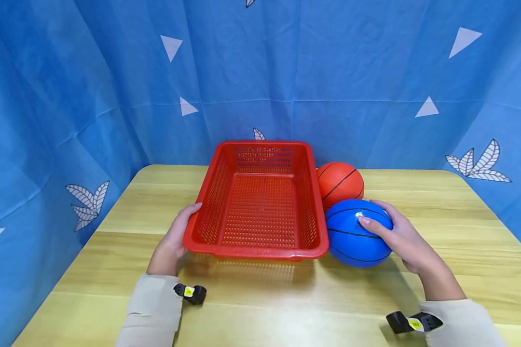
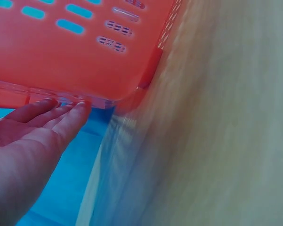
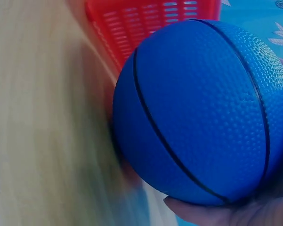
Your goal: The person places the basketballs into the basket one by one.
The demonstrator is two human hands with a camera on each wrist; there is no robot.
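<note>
A red plastic basket [image 1: 260, 252] with perforated walls and bottom stands in the middle of the head view, nothing inside it. My left hand [image 1: 175, 236] grips its left rim, thumb on top. The left wrist view shows the fingers [image 2: 71, 121] tucked beneath that rim. To the basket's right, my right hand [image 1: 405, 243] holds a blue mini basketball [image 1: 351, 246] with black seam lines, fingers and thumb spread round its right side. The ball sits close against the basket's right wall. Behind it lies an orange-red mini basketball [image 1: 340, 180], partly covered by the blue one.
Everything is on or over a light wood-grain table [image 1: 265, 308] with rounded far corners. A blue curtain [image 1: 351, 72] with white triangles and leaf prints hangs just behind the far edge and along the left side.
</note>
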